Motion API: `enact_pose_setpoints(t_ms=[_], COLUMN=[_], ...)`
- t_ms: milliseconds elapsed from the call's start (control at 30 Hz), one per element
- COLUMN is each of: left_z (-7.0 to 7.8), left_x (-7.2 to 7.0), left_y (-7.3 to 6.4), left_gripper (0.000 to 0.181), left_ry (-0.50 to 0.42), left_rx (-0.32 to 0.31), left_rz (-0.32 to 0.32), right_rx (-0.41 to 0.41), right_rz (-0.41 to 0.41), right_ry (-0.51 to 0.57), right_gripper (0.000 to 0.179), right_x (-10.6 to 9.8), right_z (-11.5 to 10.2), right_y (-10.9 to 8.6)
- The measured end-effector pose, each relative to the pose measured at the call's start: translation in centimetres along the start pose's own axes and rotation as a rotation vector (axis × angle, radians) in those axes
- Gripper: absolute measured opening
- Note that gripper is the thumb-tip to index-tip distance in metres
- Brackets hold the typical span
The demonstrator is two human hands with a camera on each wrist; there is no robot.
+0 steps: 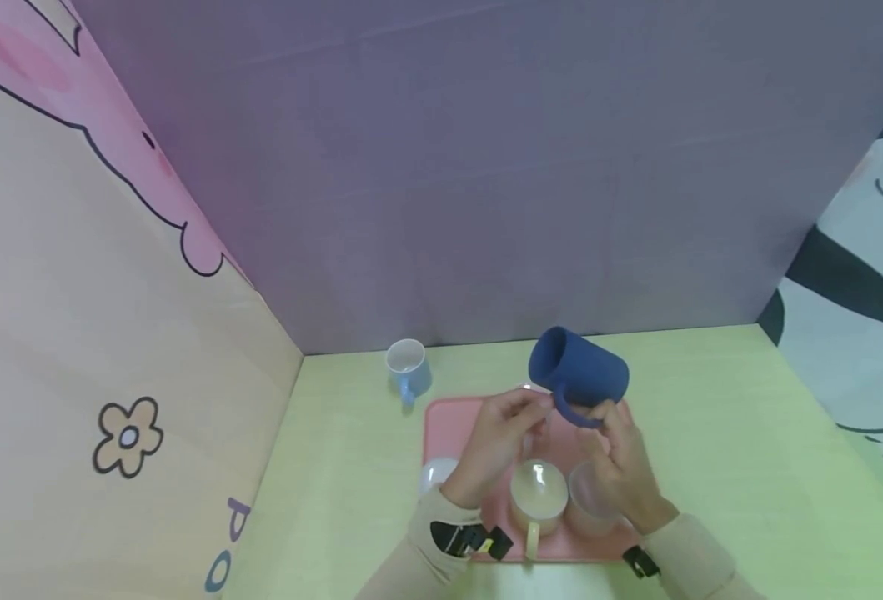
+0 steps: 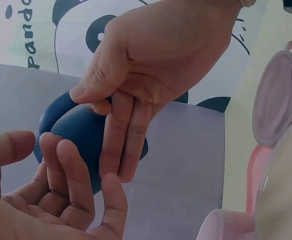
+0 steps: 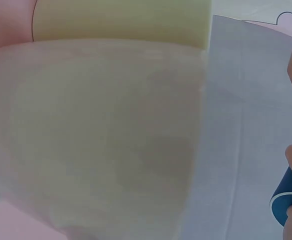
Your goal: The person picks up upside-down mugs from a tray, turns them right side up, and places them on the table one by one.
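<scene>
A dark-blue, cylindrical, ceramic-looking mug (image 1: 589, 372) tilts mouth-left above the pink rectangular tray's (image 1: 444, 421) far right side, the right hand (image 1: 624, 475) gripping its handle (image 1: 565, 411), probably to control the tilt, the left hand's (image 1: 495, 442) fingers loosely bent nearby, contact unclear.

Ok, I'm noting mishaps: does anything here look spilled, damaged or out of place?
Nothing looks clearly spilled or damaged. The dark mug is tipped sideways in the air, but fingers of the right hand hold it. The pale blue cup stands upright, off the tray.
</scene>
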State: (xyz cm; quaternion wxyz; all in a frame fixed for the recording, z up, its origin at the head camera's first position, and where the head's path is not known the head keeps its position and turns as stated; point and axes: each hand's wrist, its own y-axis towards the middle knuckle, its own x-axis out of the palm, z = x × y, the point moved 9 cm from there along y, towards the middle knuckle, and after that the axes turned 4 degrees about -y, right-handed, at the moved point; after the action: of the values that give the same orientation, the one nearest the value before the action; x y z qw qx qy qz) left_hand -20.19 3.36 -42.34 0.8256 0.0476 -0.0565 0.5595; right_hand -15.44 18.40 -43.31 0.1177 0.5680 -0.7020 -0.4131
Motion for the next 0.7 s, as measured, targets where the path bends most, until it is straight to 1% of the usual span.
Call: enact_pose_setpoints(t_ms=[100,200,333,367,433,567,633,700], left_z=[-0.3,-0.6,-1.0,-1.0,-1.2,-1.8,-2.1,-2.4], left_x=[0.1,0.2,0.6,0.7,0.9,1.3,1.6,1.8], left_y=[0.0,0.0,0.2,0.2,0.2,0.1,-0.1,-0.2], left_gripper=[0.026,0.029,0.03,0.03,0.029,0.028,0.027,0.026], left_ry=[-0.043,-0.092,-0.122,-0.124,-0.158,-0.258,-0.32,-0.366], left_rx=[-0.038,-0.081,-0.086,-0.086,-0.093,-0.14,-0.172,-0.204], left_rz=[0.001,-0.004,-0.044,-0.058,-0.087,-0.137,-0.157,-0.175], right_rx=[0.026,0.015,-0.007,-0.016,-0.038,-0.098,-0.102,-0.1], right_rz=[-0.033,-0.052,-0.06,-0.06,-0.06,-0.056,-0.056,-0.059], right_ry=[-0.006,-0.023,-0.052,-0.045,-0.016,0.067,0.072,0.053], right_gripper=[0.008,0.01,0.015,0.016,0.015,0.01,0.01,0.012], right_x=[0.2,0.3,0.5,0.5,0.7,1.0,1.1,1.1], right_z=[0.2,0.1,0.0,0.0,-0.2,-0.5,-0.5,-0.3], right_y=[-0.1,-0.1,-0.1,-0.1,0.0,0.0,0.0,-0.1])
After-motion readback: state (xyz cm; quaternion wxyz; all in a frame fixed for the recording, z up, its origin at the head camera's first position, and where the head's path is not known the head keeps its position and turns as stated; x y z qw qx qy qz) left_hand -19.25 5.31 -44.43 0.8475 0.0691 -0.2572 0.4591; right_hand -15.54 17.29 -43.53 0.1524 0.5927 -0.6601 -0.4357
